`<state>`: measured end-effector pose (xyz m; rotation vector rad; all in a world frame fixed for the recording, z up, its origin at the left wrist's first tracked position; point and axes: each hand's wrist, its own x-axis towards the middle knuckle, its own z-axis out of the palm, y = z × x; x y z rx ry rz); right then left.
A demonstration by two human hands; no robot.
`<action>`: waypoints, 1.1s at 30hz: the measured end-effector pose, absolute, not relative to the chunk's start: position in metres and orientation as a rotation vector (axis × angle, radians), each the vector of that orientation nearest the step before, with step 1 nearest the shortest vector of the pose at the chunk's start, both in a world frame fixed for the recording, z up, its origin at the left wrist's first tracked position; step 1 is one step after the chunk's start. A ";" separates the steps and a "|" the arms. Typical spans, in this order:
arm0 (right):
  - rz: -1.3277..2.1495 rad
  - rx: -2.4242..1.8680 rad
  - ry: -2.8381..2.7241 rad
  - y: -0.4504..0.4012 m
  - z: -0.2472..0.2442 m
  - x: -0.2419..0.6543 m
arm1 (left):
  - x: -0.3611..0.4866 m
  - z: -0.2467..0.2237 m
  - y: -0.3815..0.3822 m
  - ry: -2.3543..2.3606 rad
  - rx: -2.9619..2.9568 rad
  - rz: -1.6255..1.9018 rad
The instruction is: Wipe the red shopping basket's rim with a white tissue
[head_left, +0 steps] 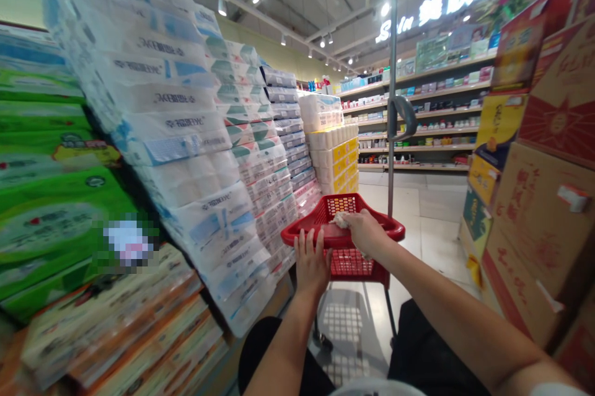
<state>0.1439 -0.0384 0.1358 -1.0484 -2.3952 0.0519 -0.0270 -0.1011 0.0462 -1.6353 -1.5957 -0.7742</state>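
Note:
In the middle of the head view stands a small red plastic shopping cart (290, 233) with a lattice basket. My left hand (312, 264) rests on the cart's near edge, its fingers stretched out and apart. A crumpled whitish cloth (341, 220) pokes out from the fingers of my right hand (365, 232), which are closed on it. That hand lies over the right part of the cart's top, with the cloth against the red surface. A metal pole (391, 74) with a grey curved piece (405, 117) rises at the cart's right side.
Tall stacks of wrapped tissue packs (186, 98) line the left, beside green packs (56, 198). Cardboard boxes (534, 222) are piled at the right. Shelves of small goods (432, 111) stand behind. A white rounded object (376, 388) shows at the bottom edge.

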 end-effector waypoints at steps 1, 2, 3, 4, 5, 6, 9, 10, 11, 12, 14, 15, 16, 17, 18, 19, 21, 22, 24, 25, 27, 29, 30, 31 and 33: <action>0.060 -1.020 -2.403 -0.038 0.135 0.144 | -0.027 0.046 -0.101 -1.593 -1.641 -0.779; 0.065 -0.998 -2.407 -0.038 0.135 0.144 | -0.027 0.046 -0.100 -1.590 -1.644 -0.786; 0.065 -0.992 -2.404 -0.038 0.134 0.143 | -0.027 0.046 -0.100 -1.587 -1.643 -0.792; 0.060 -1.002 -2.396 -0.037 0.133 0.143 | -0.027 0.047 -0.099 -1.586 -1.641 -0.798; 0.048 -1.028 -2.372 -0.037 0.131 0.143 | -0.027 0.047 -0.099 -1.586 -1.640 -0.802; 0.029 -1.051 -2.341 -0.037 0.131 0.142 | -0.027 0.047 -0.099 -1.588 -1.642 -0.802; -0.026 -0.988 -2.361 -0.039 0.130 0.142 | -0.027 0.049 -0.098 -1.589 -1.661 -0.797; -0.034 -0.939 -2.394 -0.041 0.131 0.142 | -0.026 0.049 -0.098 -1.589 -1.665 -0.800; -0.035 -0.910 -2.422 -0.042 0.132 0.141 | -0.026 0.049 -0.099 -1.590 -1.665 -0.806; -0.033 -0.915 -2.432 -0.044 0.133 0.141 | -0.026 0.050 -0.099 -1.593 -1.664 -0.810; -0.031 -1.015 -2.389 -0.047 0.135 0.139 | -0.026 0.051 -0.100 -1.600 -1.664 -0.813; -0.033 -1.063 -2.362 -0.049 0.135 0.138 | -0.026 0.051 -0.100 -1.602 -1.668 -0.811; -0.035 -1.080 -2.353 -0.050 0.135 0.137 | -0.026 0.051 -0.101 -1.600 -1.674 -0.808; -0.034 -1.059 -2.361 -0.051 0.135 0.136 | -0.026 0.052 -0.101 -1.597 -1.683 -0.804; -0.031 -1.007 -2.386 -0.052 0.133 0.136 | -0.026 0.052 -0.102 -1.593 -1.691 -0.804; -0.024 -0.942 -2.423 -0.053 0.132 0.136 | -0.027 0.052 -0.102 -1.591 -1.695 -0.806; -0.013 -0.881 -2.459 -0.054 0.129 0.136 | -0.027 0.051 -0.101 -1.591 -1.690 -0.819; -0.015 -0.906 -2.441 -0.055 0.128 0.137 | -0.027 0.051 -0.101 -1.592 -1.685 -0.826; -0.031 -0.985 -2.376 -0.057 0.125 0.139 | -0.027 0.051 -0.101 -1.593 -1.678 -0.836; -0.043 -0.999 -2.354 -0.059 0.124 0.139 | -0.026 0.051 -0.101 -1.591 -1.678 -0.837; -0.076 -0.936 -2.360 -0.063 0.120 0.140 | -0.026 0.051 -0.101 -1.590 -1.680 -0.837; -0.123 -0.840 -2.357 -0.066 0.115 0.139 | -0.025 0.052 -0.101 -1.596 -1.676 -0.838; -0.151 -0.809 -2.336 -0.067 0.112 0.138 | -0.025 0.053 -0.101 -1.600 -1.674 -0.841; -0.182 -0.789 -2.308 -0.067 0.109 0.137 | -0.025 0.053 -0.101 -1.604 -1.671 -0.846; -0.253 -0.743 -2.270 -0.067 0.100 0.135 | -0.026 0.054 -0.101 -1.607 -1.671 -0.854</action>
